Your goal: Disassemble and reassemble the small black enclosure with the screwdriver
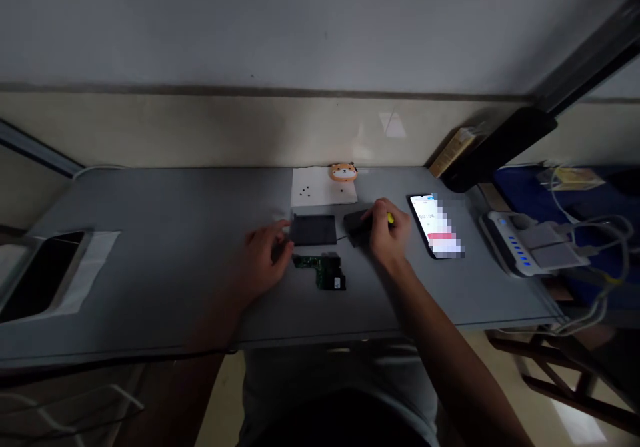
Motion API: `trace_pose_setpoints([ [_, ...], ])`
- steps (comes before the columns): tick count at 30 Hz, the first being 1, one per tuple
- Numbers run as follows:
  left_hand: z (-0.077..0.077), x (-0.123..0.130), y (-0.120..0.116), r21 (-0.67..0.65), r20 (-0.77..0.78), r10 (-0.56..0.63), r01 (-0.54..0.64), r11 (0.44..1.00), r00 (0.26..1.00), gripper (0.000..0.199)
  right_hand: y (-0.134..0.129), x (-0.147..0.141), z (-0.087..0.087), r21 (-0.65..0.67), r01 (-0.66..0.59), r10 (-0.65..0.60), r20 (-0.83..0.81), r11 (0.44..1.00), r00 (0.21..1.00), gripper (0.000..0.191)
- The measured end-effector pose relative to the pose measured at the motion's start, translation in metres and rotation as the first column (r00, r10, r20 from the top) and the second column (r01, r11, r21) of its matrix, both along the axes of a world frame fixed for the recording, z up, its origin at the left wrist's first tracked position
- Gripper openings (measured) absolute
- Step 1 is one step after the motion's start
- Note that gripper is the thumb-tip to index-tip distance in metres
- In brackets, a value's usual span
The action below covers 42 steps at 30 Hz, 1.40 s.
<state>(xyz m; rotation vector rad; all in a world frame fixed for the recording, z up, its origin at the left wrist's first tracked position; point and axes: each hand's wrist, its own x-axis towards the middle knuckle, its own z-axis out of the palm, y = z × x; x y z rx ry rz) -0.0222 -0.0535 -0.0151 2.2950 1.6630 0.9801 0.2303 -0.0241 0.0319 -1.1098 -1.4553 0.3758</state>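
A pale wall (200,130) backs a grey desk (165,233) in a dim room, where a person works bare-handed among small parts. At far left, a dark slab (43,273) lies on a white sheet (95,267). Nearer the middle, the left hand (263,260) sits with thumb and finger slightly parted at the left edge of a dark block (314,230), which lies flat on the desk between the two hands; whether they press on it cannot be told. Behind it, a paper (323,197) bears several loose specks (304,191), probably screws, and an orange case (344,172) with an animal's face, its contents hidden. In front, a green board (323,272) lies apart from the block. Board and specks, lying loose, suggest that some parts are already off; how much is left does not show. The right hand (387,233) closes around a yellow-ended tool (391,219), over a black piece (355,225) too dark to make out. Farther right, a lit phone (440,227) shows a timer, a small box (453,152) leans beside a long black object (500,150), its contents out of sight, and a power strip (505,243) holds several plugs
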Motion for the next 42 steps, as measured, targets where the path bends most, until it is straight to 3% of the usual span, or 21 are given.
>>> trace_pose_setpoints([
  [12, 0.010, 0.000, -0.005, -0.064, -0.027, -0.050, 0.048, 0.997, 0.998, 0.029, -0.006, -0.018, -0.005, -0.115, -0.271, 0.280, 0.066, 0.956, 0.958, 0.039],
  [21, 0.008, 0.000, -0.005, -0.024, -0.031, -0.081, 0.081, 0.996, 0.996, 0.027, -0.003, -0.014, 0.001, -0.137, -0.165, 0.170, 0.020, 0.977, 0.985, 0.050],
  [27, 0.017, 0.001, -0.008, 0.057, -0.040, -0.173, 0.175, 0.983, 0.984, 0.025, -0.002, -0.007, 0.005, -0.065, -0.093, 0.083, -0.143, 0.994, 0.986, 0.053],
  [31, 0.020, 0.002, -0.012, 0.057, -0.047, -0.237, 0.239, 0.969, 0.970, 0.020, -0.003, -0.006, 0.006, -0.035, -0.108, 0.104, -0.112, 0.994, 0.988, 0.053],
  [36, 0.013, 0.004, -0.015, 0.052, -0.047, -0.327, 0.329, 0.943, 0.944, 0.016, -0.008, -0.003, 0.011, 0.009, -0.040, 0.041, -0.056, 0.999, 0.998, 0.060],
  [42, 0.007, 0.003, -0.015, 0.016, -0.013, -0.307, 0.307, 0.952, 0.952, 0.016, -0.014, 0.001, 0.015, 0.081, -0.051, 0.054, -0.028, 0.995, 0.998, 0.065],
])
